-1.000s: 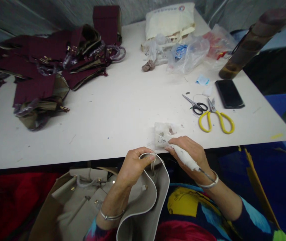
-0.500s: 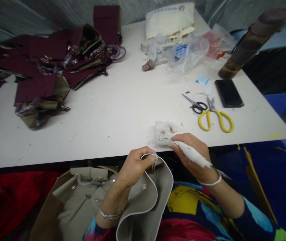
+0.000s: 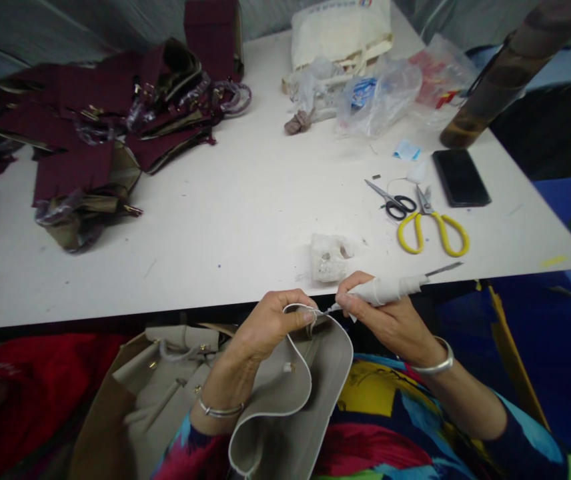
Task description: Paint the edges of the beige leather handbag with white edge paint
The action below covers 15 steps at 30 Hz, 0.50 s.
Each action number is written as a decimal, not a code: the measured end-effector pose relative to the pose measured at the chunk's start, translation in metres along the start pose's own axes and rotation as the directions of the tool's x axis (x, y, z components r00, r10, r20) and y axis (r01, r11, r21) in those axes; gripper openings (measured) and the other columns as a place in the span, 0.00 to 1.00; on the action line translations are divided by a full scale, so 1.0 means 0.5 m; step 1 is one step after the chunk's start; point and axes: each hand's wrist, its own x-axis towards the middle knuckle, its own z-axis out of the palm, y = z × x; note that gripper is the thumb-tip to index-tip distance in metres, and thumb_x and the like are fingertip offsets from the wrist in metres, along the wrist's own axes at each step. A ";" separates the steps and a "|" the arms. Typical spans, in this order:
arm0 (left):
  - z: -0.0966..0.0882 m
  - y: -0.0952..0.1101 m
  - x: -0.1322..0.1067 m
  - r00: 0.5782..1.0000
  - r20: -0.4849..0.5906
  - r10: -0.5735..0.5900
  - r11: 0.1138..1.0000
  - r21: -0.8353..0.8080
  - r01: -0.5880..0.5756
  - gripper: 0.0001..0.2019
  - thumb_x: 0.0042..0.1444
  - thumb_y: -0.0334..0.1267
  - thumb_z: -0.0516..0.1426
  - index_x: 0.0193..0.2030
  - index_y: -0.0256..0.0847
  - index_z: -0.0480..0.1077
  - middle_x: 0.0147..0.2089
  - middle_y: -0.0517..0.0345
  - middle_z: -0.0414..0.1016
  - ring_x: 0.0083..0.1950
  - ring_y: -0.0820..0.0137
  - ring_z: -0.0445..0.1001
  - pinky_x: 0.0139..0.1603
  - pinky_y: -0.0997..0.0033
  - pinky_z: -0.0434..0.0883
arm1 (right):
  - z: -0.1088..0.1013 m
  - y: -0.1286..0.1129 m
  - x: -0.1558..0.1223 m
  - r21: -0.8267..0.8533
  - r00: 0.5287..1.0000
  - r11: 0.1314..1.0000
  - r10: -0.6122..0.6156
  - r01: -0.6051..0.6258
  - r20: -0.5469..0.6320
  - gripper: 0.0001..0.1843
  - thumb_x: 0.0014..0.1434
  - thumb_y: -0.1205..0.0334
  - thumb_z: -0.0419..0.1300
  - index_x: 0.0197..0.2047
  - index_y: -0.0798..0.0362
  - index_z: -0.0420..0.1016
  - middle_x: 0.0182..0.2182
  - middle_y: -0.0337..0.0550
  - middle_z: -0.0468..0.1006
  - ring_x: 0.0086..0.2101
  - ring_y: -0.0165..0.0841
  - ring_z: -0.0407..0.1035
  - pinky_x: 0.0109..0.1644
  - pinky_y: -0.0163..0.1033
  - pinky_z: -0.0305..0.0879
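My left hand (image 3: 270,327) pinches the rim of an unfinished-looking light grey handbag (image 3: 325,387) between thumb and fingers. The bag's open, wavy mouth lies over my lap. My right hand (image 3: 385,313) is closed round a slim pointed tool, like an awl, with a white-wrapped handle (image 3: 390,290). A dark metal end sticks out of its rear to the right. The tool's narrow front tip meets the bag's edge beside my left thumb; the exact contact is too small to make out. A whitish, rough block (image 3: 328,260) sits at the table's front edge, just beyond my hands.
Black-handled scissors (image 3: 393,201) and yellow-handled snips (image 3: 433,227) lie to the right, near a phone (image 3: 460,178) and a tall bottle (image 3: 495,80). Maroon bags (image 3: 75,173) are heaped at left. Beige bags (image 3: 160,387) fill a carton below the table (image 3: 205,267).
My right hand has brought the tool from the whitish block back to the bag's edge, turning the handle more level. My left hand keeps its pinch on the rim.
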 end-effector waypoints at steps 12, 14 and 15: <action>0.009 -0.009 0.000 0.997 -0.033 0.073 0.997 0.025 -0.072 0.06 0.48 0.37 0.68 0.31 0.39 0.80 0.31 0.60 0.77 0.37 0.68 0.69 0.46 0.67 0.62 | 0.003 0.008 -0.002 -0.087 1.000 0.996 -0.025 0.025 0.001 0.08 0.71 0.60 0.60 0.38 0.52 0.76 0.29 0.35 0.75 0.30 0.29 0.70 0.38 0.36 0.66; 0.011 -0.012 0.001 0.996 -0.037 0.080 0.997 0.007 -0.080 0.06 0.48 0.37 0.68 0.31 0.39 0.79 0.31 0.60 0.77 0.37 0.68 0.69 0.46 0.67 0.62 | 0.003 0.012 -0.002 -0.074 1.000 0.997 0.003 -0.002 0.007 0.09 0.71 0.60 0.61 0.38 0.52 0.76 0.29 0.35 0.75 0.31 0.29 0.70 0.38 0.36 0.66; 0.013 -0.013 0.001 0.996 -0.041 0.081 0.997 -0.004 -0.082 0.06 0.48 0.37 0.68 0.31 0.39 0.79 0.31 0.60 0.76 0.37 0.68 0.69 0.46 0.67 0.62 | 0.002 0.014 -0.001 -0.065 1.000 0.998 0.019 -0.018 0.012 0.09 0.71 0.59 0.61 0.37 0.52 0.76 0.29 0.35 0.75 0.31 0.29 0.70 0.38 0.35 0.66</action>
